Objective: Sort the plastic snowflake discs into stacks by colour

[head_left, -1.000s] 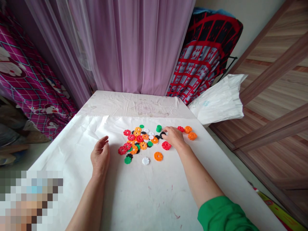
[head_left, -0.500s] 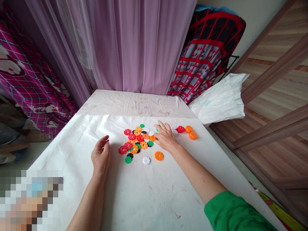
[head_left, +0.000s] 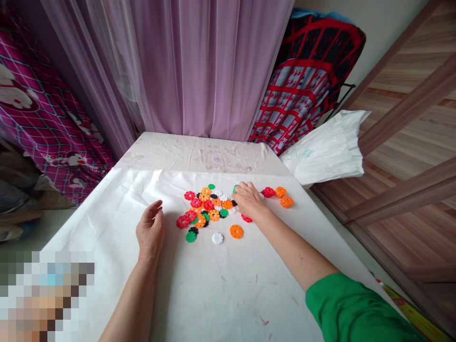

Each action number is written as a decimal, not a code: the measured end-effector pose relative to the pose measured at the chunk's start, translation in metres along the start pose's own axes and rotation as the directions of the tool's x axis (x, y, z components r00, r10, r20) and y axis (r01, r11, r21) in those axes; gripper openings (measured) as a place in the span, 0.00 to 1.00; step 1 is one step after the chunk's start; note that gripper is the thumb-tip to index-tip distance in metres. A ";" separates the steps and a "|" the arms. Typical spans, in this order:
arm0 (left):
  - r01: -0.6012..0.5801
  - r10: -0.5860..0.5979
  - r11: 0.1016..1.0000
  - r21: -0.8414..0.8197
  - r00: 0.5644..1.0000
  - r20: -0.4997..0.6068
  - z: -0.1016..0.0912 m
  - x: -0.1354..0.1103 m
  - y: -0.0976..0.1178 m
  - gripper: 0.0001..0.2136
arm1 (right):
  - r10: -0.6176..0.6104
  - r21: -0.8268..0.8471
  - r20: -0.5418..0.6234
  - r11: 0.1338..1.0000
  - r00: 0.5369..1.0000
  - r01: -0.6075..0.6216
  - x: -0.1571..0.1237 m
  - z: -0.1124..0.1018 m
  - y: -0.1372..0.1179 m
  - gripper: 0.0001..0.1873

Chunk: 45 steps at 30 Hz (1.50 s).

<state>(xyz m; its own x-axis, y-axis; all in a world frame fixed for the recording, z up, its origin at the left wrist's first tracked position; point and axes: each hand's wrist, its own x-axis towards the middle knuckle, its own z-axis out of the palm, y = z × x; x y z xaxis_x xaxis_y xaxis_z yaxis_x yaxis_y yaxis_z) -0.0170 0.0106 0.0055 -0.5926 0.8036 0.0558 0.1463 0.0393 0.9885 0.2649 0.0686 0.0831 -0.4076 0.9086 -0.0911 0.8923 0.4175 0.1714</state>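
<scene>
Notched plastic flower discs in red, orange, green, white and black lie in a loose pile [head_left: 203, 209] mid-table. My right hand [head_left: 250, 200] is at the pile's right side, its fingers bent down and closed; whatever is under the fingertips is hidden. A red disc [head_left: 246, 218] peeks out below that wrist, and a green disc [head_left: 235, 188] shows just past the fingers. To the left of the pile, my left hand [head_left: 150, 230] rests on its edge, loosely curled with thumb and fingers apart, holding nothing. An orange disc [head_left: 236, 232] and a white disc [head_left: 217, 238] lie nearer me.
Right of my right hand sit a red ball-like piece [head_left: 268, 192] and two orange ones [head_left: 286, 202]. A white bag [head_left: 327, 149] hangs by the table's right edge. The table [head_left: 213, 294] has a white cover; purple curtains [head_left: 206, 71] stand behind it.
My right hand's fingers, spread out before, have curled in and down at nearly the same spot. A red disc below the wrist has come into sight. My left hand stays put.
</scene>
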 end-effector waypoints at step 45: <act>-0.001 0.001 0.999 0.033 1.000 0.000 -0.001 0.000 0.000 0.17 | 0.050 0.001 0.150 0.999 0.987 -0.050 -0.003 -0.012 0.037 0.23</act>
<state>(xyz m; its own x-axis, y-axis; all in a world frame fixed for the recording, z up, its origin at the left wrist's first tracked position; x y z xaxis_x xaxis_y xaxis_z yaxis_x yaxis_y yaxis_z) -0.0178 0.0102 0.0060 -0.5924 0.8036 0.0568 0.1730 0.0580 0.9832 0.2965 0.0808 0.1019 -0.3292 0.9162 -0.2286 0.9120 0.3712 0.1747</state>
